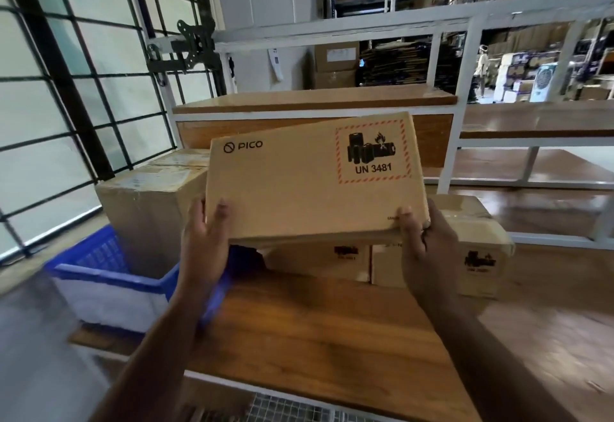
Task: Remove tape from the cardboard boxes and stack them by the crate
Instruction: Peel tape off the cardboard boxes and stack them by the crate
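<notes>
PICO box [312,179] is off the worktop [315,338], held up and tilted, printed face toward the camera, above the boxes at the worktop's far edge.

Left hand [204,245] grasps the lower-left corner: thumb on the printed face, fingers behind, out of view. Right hand [428,249] grasps the lower-right corner the same way, thumb tip on the face, fingers wrapped under the bottom edge. Both grips sit low and only at the corners.

Risks as I read it:
- Most of the box stands above the grip line. If contents shift or either thumb slips, it can tip back or pivot and drop onto the two labelled boxes [382,265] just below it.
- Battery hazard label [373,151] (UN 3481) on the face, so a drop matters more than a dented carton.
- Can't see any tape on the face shown. Seams are on the hidden sides, so I can't tell whether tape is off. Stacking it now could mean stacking it untaped-check-missed.
- Blue crate [109,275] sits at the worktop's left edge, with a tall carton [149,209] standing in or just behind it; can't tell which. Swinging left toward the crate could clip that carton.
- Frame is motion-blurred at the edges, so clearances there are uncertain.
</notes>
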Demonstrator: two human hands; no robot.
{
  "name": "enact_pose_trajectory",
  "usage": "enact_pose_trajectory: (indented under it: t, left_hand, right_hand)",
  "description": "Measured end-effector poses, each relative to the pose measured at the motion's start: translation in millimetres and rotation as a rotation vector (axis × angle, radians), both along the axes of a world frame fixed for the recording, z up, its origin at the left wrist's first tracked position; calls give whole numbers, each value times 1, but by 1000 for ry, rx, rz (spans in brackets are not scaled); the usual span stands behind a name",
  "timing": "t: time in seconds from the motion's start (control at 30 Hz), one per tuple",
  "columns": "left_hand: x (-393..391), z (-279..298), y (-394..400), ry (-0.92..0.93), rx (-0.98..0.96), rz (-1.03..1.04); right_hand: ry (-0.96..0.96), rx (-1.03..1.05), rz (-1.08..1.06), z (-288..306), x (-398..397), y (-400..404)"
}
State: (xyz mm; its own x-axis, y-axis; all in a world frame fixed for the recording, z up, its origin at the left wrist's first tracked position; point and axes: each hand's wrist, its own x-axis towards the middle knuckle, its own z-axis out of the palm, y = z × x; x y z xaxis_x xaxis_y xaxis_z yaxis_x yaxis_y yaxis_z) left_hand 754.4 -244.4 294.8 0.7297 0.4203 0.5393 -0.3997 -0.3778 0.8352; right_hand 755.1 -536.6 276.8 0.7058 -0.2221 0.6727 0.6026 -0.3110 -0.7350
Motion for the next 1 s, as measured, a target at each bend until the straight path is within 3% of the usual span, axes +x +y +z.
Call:
enact_pose_trajectory:
  t: [0.17, 0.33, 0.73, 0.9, 1.0]
  left_hand:
    - [30, 10, 9, -33, 81, -33]
    - [73, -14, 30, 87, 103, -70]
    - [150, -81, 36, 256, 241, 15]
    - [172, -90, 29, 265, 345, -4]
    - [180, -82, 19, 142, 513, 76]
  right_hand:
    - [106, -4, 119, -2, 35, 0]
    - [164, -117, 11, -18, 74, 8]
    - [349, -80, -185, -72, 129, 44]
    - [330, -152, -425, -68, 153, 60]
    - [222, -307, -590, -62, 162, 67]
